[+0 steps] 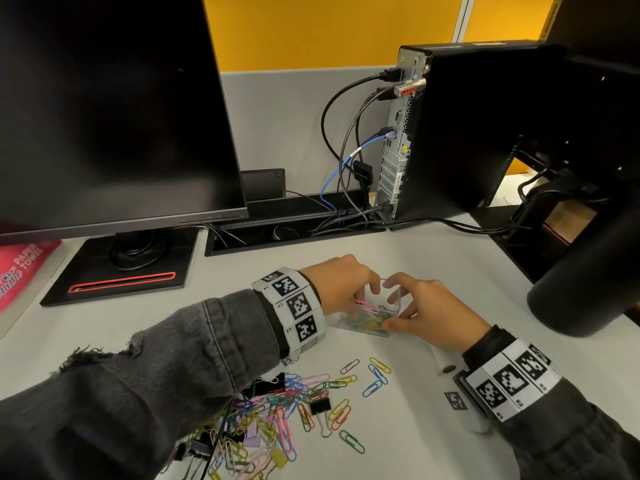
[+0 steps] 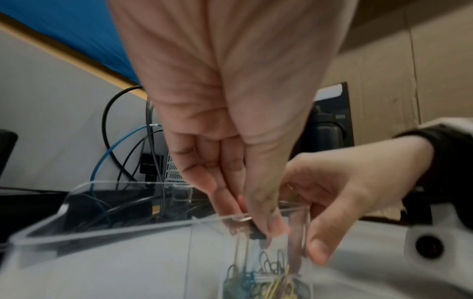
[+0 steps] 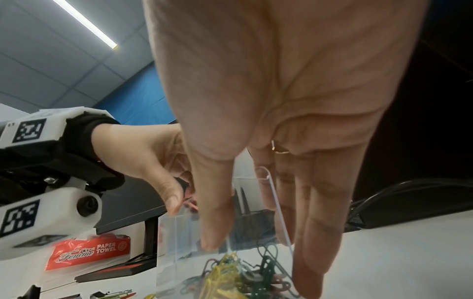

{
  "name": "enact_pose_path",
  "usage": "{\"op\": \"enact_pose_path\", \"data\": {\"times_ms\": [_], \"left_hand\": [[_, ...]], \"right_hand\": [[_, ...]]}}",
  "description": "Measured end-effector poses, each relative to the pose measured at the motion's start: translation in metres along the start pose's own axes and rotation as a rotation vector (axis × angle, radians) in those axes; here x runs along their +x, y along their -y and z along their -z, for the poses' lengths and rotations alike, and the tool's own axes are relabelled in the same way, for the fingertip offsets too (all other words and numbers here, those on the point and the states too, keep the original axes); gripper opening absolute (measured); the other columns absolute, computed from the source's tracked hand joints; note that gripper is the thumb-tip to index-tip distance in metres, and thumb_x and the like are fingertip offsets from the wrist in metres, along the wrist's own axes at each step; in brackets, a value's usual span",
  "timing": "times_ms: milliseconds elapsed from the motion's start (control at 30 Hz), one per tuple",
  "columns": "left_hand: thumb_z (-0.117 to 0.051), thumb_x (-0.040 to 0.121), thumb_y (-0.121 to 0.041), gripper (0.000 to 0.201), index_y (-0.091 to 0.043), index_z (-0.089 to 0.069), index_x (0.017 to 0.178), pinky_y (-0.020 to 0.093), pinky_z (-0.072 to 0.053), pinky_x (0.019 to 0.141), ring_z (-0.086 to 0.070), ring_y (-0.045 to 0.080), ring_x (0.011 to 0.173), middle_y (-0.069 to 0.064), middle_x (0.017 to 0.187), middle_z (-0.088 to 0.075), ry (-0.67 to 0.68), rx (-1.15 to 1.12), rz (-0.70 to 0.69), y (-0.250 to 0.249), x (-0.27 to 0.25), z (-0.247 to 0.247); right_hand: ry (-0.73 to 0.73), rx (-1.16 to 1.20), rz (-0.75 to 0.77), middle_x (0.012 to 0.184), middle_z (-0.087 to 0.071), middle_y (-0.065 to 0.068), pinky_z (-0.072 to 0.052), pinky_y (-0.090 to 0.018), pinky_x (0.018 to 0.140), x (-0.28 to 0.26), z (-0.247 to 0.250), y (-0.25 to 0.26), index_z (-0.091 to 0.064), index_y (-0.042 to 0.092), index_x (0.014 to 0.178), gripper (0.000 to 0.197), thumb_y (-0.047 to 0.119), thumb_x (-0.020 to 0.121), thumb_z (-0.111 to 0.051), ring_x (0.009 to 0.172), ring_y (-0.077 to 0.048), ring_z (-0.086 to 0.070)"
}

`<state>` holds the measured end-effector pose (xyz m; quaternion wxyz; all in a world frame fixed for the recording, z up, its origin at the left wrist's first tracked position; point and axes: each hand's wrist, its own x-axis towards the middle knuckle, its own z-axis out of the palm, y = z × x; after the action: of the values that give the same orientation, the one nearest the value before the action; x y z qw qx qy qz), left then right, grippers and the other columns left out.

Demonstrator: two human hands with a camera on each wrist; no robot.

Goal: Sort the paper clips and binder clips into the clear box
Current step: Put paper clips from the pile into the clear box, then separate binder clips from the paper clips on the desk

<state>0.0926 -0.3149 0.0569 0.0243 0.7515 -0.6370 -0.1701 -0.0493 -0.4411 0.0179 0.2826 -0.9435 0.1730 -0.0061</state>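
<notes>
A small clear box [image 1: 347, 324] [image 2: 102, 232] [image 3: 174, 242] stands on the white desk and holds coloured paper clips [image 1: 367, 322] [image 3: 225, 279]. My left hand [image 1: 362, 301] [image 2: 256, 228] reaches into its top and pinches a pink paper clip [image 1: 369, 305]. A small dark thing also sits at those fingertips, too blurred to name. My right hand [image 1: 398, 304] [image 3: 256, 252] grips the box, thumb on the near wall and fingers on the far side. A loose pile of paper clips [image 1: 277, 410] with a black binder clip [image 1: 320, 407] lies in front of me.
A monitor [image 1: 104, 98] on a black base [image 1: 121, 275] stands at the left, with a red paper towel pack [image 1: 24, 268] beside it. A black PC tower [image 1: 450, 133] with cables is behind. A black cylinder [image 1: 588, 289] is at the right.
</notes>
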Motion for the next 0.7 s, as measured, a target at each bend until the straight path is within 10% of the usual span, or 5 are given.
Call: {"op": "enact_pose_path", "data": {"times_ms": [467,700], "left_hand": [[-0.069,0.083,-0.007,0.016,-0.008,-0.068,0.099,0.026,-0.055,0.08,-0.069,0.011,0.079,0.003,0.087,-0.073,-0.304,-0.3,0.017,0.012,-0.013,-0.001],[-0.055,0.094,-0.02,0.009,-0.019,-0.063,0.098,0.012,-0.039,0.071,-0.048,0.0,0.073,-0.009,0.091,-0.054,-0.374,-0.138,0.035,0.025,-0.074,-0.022]], "right_hand": [[0.006,-0.021,-0.028,0.104,-0.062,0.004,-0.055,-0.031,0.077,-0.001,0.001,0.001,-0.047,0.022,0.123,0.057,0.031,0.075,-0.077,0.073,-0.012,-0.068],[-0.137,-0.377,-0.027,0.133,-0.036,0.003,-0.048,-0.031,0.072,-0.012,0.014,0.02,-0.027,0.03,0.139,0.081,0.047,0.074,-0.073,0.107,-0.017,-0.049]]}}
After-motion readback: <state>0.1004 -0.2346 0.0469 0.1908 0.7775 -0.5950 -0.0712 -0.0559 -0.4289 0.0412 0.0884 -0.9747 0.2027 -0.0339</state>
